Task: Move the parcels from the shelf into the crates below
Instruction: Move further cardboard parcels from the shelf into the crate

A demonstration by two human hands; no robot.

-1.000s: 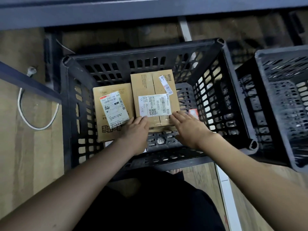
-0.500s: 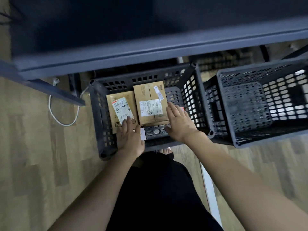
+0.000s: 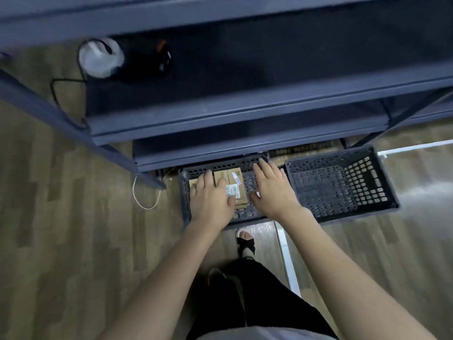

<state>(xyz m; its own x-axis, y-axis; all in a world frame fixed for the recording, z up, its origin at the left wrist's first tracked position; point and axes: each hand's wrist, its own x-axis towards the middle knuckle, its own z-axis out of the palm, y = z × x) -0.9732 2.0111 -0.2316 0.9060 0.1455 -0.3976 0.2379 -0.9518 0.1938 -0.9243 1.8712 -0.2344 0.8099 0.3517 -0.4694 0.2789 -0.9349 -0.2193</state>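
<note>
Now both hands hang flat-fingered and empty above the left crate [image 3: 182,192]: left hand [image 3: 212,201] over the smaller parcel [image 3: 193,184], right hand [image 3: 272,190] just right of the labelled parcel [image 3: 232,185], whose long axis runs away from me

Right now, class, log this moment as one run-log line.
hands: left hand open, right hand open | two brown cardboard parcels in left black plastic crate | right black plastic crate holds no parcel
</note>
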